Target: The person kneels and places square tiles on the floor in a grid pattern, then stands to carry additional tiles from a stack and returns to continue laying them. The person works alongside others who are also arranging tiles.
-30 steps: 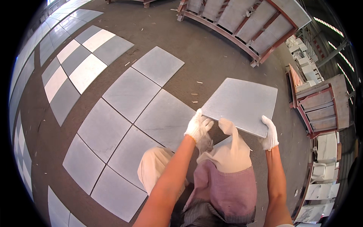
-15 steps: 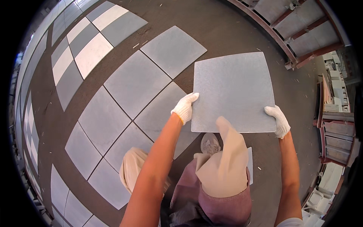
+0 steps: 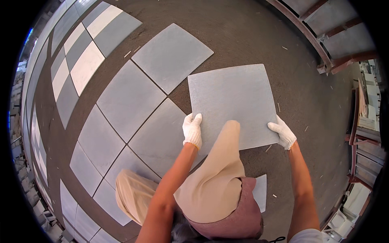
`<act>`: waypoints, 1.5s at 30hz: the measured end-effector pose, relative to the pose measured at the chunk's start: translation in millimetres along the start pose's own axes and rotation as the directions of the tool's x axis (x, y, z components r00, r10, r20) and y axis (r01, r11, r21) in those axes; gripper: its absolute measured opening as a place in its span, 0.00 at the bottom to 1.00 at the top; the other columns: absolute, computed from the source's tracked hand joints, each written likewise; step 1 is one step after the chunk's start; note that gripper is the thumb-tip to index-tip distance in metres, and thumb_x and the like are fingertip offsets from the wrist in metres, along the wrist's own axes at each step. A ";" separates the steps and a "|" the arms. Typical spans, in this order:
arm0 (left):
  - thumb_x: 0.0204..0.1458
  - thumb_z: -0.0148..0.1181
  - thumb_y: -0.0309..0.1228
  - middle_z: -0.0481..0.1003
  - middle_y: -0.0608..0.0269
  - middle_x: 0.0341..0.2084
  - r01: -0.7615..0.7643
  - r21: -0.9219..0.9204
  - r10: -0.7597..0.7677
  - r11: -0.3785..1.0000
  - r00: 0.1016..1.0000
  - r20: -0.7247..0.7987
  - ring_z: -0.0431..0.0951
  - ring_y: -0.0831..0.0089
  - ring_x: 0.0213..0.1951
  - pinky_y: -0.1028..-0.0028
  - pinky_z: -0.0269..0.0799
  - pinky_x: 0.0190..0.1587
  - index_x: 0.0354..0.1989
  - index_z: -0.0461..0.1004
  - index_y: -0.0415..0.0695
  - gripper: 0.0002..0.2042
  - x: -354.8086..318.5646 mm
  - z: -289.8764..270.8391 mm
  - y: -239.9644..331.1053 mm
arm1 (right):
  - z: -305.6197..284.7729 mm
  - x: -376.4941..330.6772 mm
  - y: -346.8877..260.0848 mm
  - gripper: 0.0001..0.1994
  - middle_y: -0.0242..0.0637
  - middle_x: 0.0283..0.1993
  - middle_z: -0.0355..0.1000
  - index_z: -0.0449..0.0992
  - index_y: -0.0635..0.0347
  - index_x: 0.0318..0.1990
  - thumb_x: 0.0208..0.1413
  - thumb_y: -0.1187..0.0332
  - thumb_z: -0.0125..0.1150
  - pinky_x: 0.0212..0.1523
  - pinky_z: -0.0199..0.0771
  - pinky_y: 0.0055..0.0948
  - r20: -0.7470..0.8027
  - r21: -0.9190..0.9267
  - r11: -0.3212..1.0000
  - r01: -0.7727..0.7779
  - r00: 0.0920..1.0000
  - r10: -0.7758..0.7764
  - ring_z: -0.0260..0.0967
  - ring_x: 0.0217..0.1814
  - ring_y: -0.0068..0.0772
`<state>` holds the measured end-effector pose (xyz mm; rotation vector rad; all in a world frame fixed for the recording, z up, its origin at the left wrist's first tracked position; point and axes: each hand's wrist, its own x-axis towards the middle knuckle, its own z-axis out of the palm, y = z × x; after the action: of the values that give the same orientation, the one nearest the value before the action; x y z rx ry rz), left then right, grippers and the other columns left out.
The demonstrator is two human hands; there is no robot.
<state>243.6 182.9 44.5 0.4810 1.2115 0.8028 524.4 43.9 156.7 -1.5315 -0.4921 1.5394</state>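
Your left hand (image 3: 192, 130) and right hand (image 3: 283, 133), both gloved, grip the near edge of a grey tile (image 3: 233, 105) above the dark floor (image 3: 251, 36), beside laid tiles (image 3: 129, 99). Metal racks (image 3: 336, 36) stand at right.

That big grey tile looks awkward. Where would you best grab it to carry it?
Probably at two opposite side edges near the corners closest to you, coming in from either side, as the left hand and right hand do on the grey tile. It is wide, flat and thin, so a spread two-handed grip likely keeps it level.
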 end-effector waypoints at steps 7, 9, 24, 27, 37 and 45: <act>0.54 0.58 0.31 0.77 0.62 0.36 -0.084 0.371 0.067 0.925 0.996 0.060 0.74 0.78 0.37 0.75 0.69 0.43 0.47 0.74 0.33 0.15 30.4 5.1 30.4 | -15.8 18.4 59.8 0.37 0.48 0.64 0.61 0.53 0.67 0.67 0.53 0.64 0.63 0.62 0.68 0.42 0.072 0.488 0.843 -0.227 0.973 0.220 0.63 0.64 0.43; 0.55 0.57 0.31 0.78 0.62 0.36 -0.057 0.462 -0.003 0.885 0.992 0.127 0.74 0.78 0.36 0.75 0.70 0.43 0.47 0.74 0.34 0.15 39.7 14.1 46.1 | -7.1 12.8 61.3 0.35 0.48 0.63 0.62 0.55 0.68 0.66 0.53 0.65 0.63 0.60 0.70 0.43 0.041 0.468 0.851 -0.239 0.968 0.249 0.65 0.62 0.44; 0.59 0.56 0.41 0.71 0.51 0.53 0.437 0.022 -0.433 0.899 0.883 0.180 0.74 0.60 0.49 0.61 0.73 0.46 0.60 0.63 0.42 0.24 24.4 20.5 19.3 | 61.3 55.8 111.7 0.27 0.43 0.62 0.65 0.59 0.64 0.64 0.57 0.73 0.58 0.64 0.66 0.47 -0.207 0.708 0.681 0.187 0.977 -0.053 0.64 0.63 0.45; 0.61 0.54 0.35 0.71 0.53 0.53 0.323 -0.058 -0.298 0.945 0.919 0.259 0.73 0.63 0.51 0.61 0.72 0.48 0.59 0.64 0.43 0.20 15.3 7.2 -28.7 | 71.0 64.1 127.9 0.29 0.42 0.66 0.60 0.57 0.63 0.65 0.56 0.75 0.58 0.66 0.62 0.48 -0.152 0.711 0.689 0.139 0.987 -0.042 0.59 0.67 0.44; 0.59 0.54 0.30 0.76 0.62 0.38 0.246 0.220 -0.269 0.944 0.959 0.084 0.72 0.80 0.29 0.74 0.70 0.31 0.54 0.67 0.39 0.16 51.6 -1.0 -69.7 | 6.7 93.9 137.8 0.26 0.47 0.64 0.62 0.59 0.63 0.63 0.59 0.68 0.57 0.67 0.58 0.53 -0.289 0.873 0.443 0.206 0.949 0.127 0.60 0.66 0.50; 0.57 0.55 0.28 0.73 0.67 0.31 0.132 0.249 -0.168 0.960 0.977 0.130 0.69 0.82 0.28 0.76 0.69 0.30 0.50 0.67 0.39 0.14 31.3 -31.6 -52.6 | 18.7 95.5 154.9 0.27 0.44 0.63 0.64 0.60 0.62 0.63 0.55 0.77 0.58 0.67 0.61 0.51 -0.188 0.836 0.522 0.168 0.982 -0.014 0.61 0.66 0.49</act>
<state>232.9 170.4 -22.4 0.6267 1.1943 0.4837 474.3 42.9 -19.2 -0.7924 0.2900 1.2396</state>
